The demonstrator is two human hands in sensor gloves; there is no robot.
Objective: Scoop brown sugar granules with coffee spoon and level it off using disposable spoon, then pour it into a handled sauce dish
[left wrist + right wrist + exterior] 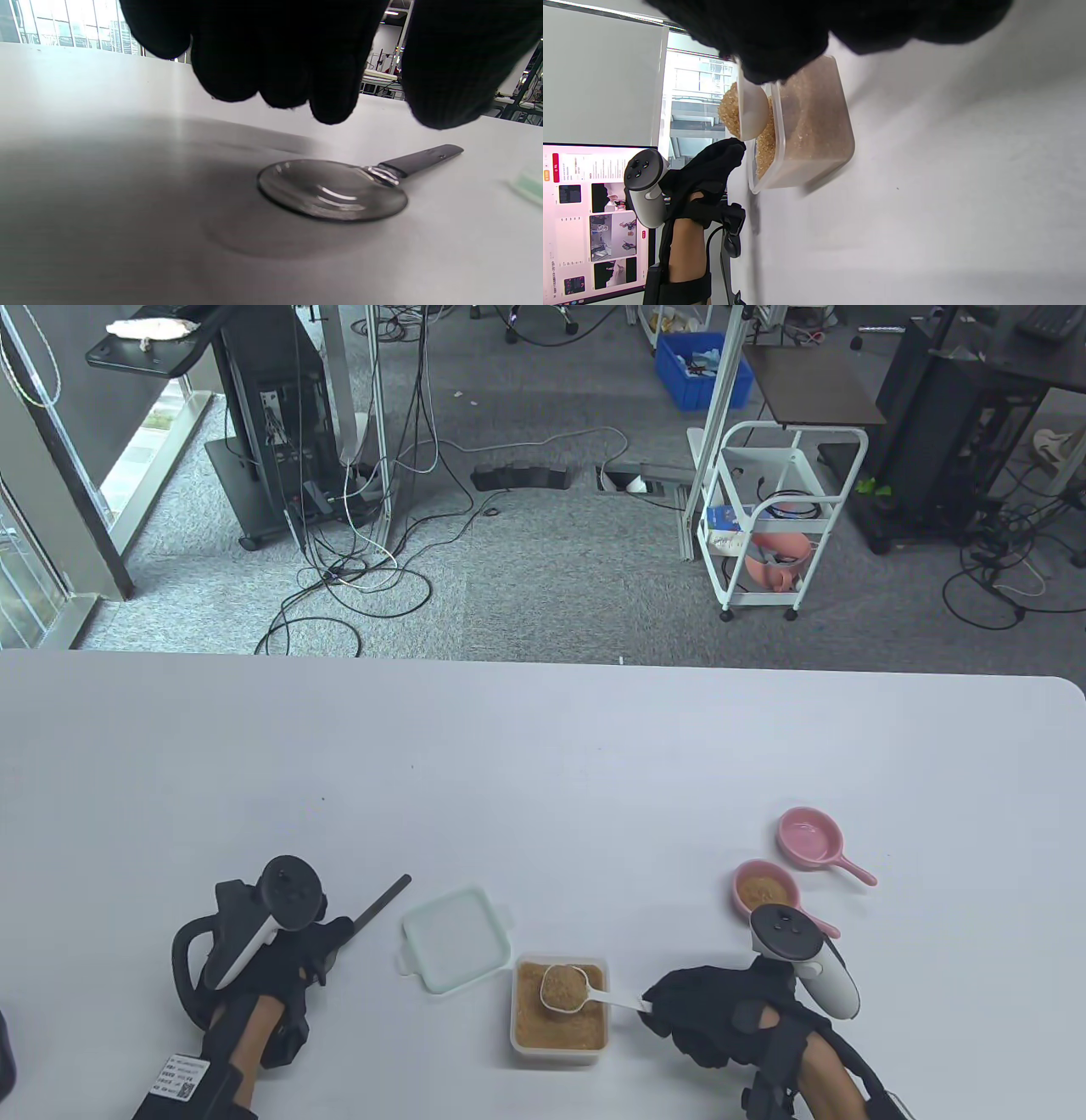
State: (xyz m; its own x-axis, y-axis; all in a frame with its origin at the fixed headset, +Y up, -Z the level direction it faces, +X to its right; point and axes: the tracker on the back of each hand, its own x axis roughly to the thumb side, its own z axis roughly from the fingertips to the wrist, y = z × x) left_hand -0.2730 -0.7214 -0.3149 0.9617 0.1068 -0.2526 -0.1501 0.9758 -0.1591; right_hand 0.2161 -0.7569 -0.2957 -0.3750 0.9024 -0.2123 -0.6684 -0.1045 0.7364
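My right hand [670, 1010] grips the handle of a white coffee spoon [567, 989], whose bowl is heaped with brown sugar and hangs just over the clear sugar container [516, 1020]. The right wrist view shows the heaped coffee spoon [751, 111] at the rim of the container [814, 165]. A black disposable spoon [335, 190] lies flat on the table; my left hand [327, 946] hovers right above it, its fingers [292, 76] hanging down without touching. Two pink handled sauce dishes sit at the right: the near dish [766, 889] holds some sugar, the far dish [810, 836] is empty.
The container's pale lid [458, 937] lies on the table between the hands, just left of the container. The disposable spoon's handle [383, 902] points toward the far right. The table's front edge is close behind both wrists.
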